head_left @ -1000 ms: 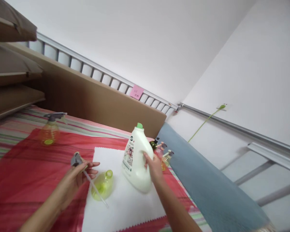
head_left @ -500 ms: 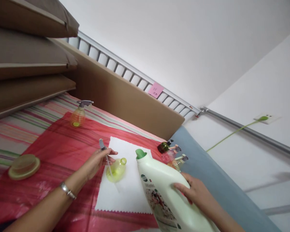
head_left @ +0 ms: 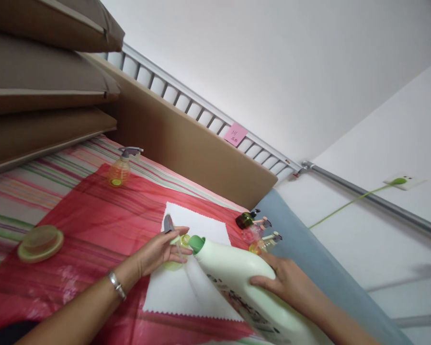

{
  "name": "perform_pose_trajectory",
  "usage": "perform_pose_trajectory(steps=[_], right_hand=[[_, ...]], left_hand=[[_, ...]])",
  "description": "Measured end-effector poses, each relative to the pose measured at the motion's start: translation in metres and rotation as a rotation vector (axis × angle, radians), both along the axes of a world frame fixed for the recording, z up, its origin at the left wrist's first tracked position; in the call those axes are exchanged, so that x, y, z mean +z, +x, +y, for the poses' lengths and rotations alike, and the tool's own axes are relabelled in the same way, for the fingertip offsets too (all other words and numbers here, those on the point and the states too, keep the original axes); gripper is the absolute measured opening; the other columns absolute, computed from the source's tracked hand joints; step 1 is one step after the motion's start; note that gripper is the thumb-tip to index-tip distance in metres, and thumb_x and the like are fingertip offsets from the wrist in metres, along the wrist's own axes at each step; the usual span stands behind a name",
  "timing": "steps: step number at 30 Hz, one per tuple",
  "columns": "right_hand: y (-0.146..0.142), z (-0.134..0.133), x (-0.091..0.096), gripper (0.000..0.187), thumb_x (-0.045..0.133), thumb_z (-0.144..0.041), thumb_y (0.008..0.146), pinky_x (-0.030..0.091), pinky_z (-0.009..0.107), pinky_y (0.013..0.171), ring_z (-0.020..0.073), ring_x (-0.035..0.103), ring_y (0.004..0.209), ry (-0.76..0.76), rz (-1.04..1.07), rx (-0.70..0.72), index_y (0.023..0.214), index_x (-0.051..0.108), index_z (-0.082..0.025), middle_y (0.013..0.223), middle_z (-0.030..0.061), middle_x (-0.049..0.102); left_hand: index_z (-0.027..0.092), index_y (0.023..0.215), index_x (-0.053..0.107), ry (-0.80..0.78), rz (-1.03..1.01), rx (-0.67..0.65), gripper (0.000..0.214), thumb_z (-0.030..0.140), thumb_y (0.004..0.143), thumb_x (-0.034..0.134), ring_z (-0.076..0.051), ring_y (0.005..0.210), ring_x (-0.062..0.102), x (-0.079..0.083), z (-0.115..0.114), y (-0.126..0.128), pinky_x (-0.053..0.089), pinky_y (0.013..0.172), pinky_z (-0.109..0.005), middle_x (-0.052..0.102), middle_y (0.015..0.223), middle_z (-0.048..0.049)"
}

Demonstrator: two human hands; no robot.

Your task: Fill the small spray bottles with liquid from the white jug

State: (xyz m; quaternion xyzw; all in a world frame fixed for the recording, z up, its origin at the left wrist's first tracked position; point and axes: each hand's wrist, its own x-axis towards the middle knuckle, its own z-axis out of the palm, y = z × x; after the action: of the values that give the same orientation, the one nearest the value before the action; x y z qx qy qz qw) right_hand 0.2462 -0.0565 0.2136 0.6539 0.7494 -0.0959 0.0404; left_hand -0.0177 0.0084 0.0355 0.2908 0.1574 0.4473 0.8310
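My left hand [head_left: 161, 251] is closed on a grey trigger spray head [head_left: 168, 224], its thin clear tube hanging down past my fingers. Partly hidden behind that hand, a small yellow-green bottle [head_left: 174, 265] stands uncapped on a white sheet with zigzag edges [head_left: 211, 225]. My right hand [head_left: 287, 278] grips the handle of a large pale green detergent jug [head_left: 233, 263]. The jug is tilted left, and its green spout [head_left: 197, 244] is at the small bottle's mouth. Whether liquid is flowing, I cannot tell.
A spray bottle [head_left: 119, 171] with a grey head stands at the back left. Several small pump bottles, one dark green [head_left: 244, 220], lie at right. A round yellowish lidded dish [head_left: 41, 243] sits on the red plastic sheet [head_left: 93, 215]. Stacked brown cushions [head_left: 46, 67] rise at upper left.
The jug has tipped further and moved left, bringing its spout to the small bottle's mouth. My left hand has moved right with the spray head, in front of that bottle.
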Motion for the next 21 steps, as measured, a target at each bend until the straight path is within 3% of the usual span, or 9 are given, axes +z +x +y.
perform_pose_trajectory(steps=[10,21], right_hand=[[0.003,0.008,0.006,0.043,0.055,-0.060,0.072,0.045,0.028,0.065,0.0244,0.064,0.077,-0.004,-0.056,-0.007,0.095,0.065,-0.025,0.085,0.0036,0.071],[-0.006,0.010,0.022,0.043,0.053,-0.063,0.070,0.045,0.028,0.063,0.0251,0.064,0.077,-0.036,-0.118,-0.005,0.090,0.064,-0.026,0.085,0.0035,0.070]], left_hand=[[0.015,0.111,0.057,-0.009,-0.006,-0.019,0.034,0.034,0.083,0.052,-0.026,0.095,0.063,-0.001,0.003,0.000,0.046,0.084,-0.034,0.046,0.132,-0.0145],[0.015,0.111,0.058,0.032,-0.008,-0.040,0.034,0.035,0.084,0.052,-0.027,0.096,0.063,-0.003,0.001,0.002,0.045,0.084,-0.035,0.049,0.129,-0.0148]])
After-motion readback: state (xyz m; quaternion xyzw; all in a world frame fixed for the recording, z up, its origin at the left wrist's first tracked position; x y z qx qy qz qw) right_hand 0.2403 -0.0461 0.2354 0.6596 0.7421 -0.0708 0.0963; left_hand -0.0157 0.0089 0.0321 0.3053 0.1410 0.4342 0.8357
